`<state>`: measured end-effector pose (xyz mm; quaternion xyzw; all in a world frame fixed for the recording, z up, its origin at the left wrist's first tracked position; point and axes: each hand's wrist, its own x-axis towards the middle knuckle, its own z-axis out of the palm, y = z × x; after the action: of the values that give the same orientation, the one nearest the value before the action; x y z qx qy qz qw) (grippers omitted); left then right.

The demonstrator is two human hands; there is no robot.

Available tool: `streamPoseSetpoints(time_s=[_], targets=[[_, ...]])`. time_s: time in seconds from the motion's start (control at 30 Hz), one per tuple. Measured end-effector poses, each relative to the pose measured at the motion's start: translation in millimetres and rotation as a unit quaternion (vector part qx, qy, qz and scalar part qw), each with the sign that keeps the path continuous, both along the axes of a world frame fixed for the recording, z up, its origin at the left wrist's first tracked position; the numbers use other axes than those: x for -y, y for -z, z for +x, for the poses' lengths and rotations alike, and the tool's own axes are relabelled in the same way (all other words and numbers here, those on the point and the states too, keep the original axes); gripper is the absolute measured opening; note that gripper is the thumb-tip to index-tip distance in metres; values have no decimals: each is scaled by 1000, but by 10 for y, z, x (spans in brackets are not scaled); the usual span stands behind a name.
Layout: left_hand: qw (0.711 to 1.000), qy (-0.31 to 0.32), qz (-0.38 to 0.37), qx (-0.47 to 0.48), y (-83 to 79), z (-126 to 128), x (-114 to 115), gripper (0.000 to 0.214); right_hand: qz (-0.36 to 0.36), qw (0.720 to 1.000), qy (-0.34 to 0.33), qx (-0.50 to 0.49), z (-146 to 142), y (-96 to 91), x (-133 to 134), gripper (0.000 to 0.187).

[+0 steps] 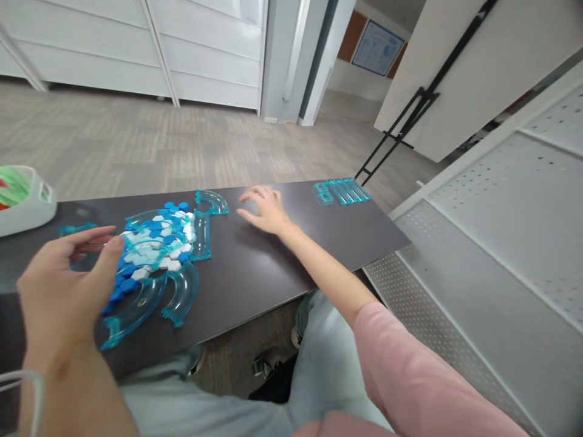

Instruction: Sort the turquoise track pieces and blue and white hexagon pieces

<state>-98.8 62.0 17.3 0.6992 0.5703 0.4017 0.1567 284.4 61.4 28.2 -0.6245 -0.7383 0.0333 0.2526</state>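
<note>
My left hand [64, 285] hovers at the left of the pile, thumb apart from the fingers, with nothing visibly held. Next to it lies a heap of blue and white hexagonal pieces [173, 265], mixed with clear teal curved track pieces [141, 306]. Another curved track piece [184, 291] rests at the pile's near side, and a straight track piece [201, 233] at its right. My right hand [266, 209] is over the dark table, fingers spread and bent, holding nothing I can see. Just left of it is a small curved track piece [216, 199].
A row of teal straight pieces [350, 191] and small teal frames [323, 193] lie near the table's [255, 273] far right corner. A white basket [31, 209] with green and red things stands at the left. A white perforated panel [505, 212] rises beyond the right edge.
</note>
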Motion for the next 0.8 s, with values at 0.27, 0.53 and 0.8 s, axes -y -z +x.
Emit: streamPoseSetpoints(time_s=[0.27, 0.53, 0.8], targets=[[995, 27, 90, 28, -243, 740, 225, 32, -40, 910, 412, 31, 1870, 329, 427, 69], [913, 362, 183, -39, -17, 1821, 750, 12, -28, 956, 290, 44, 1798, 581, 312, 43], [847, 495, 50, -185, 185, 2201, 1112, 19, -23, 995, 100, 3, 1470, 608, 323, 38]])
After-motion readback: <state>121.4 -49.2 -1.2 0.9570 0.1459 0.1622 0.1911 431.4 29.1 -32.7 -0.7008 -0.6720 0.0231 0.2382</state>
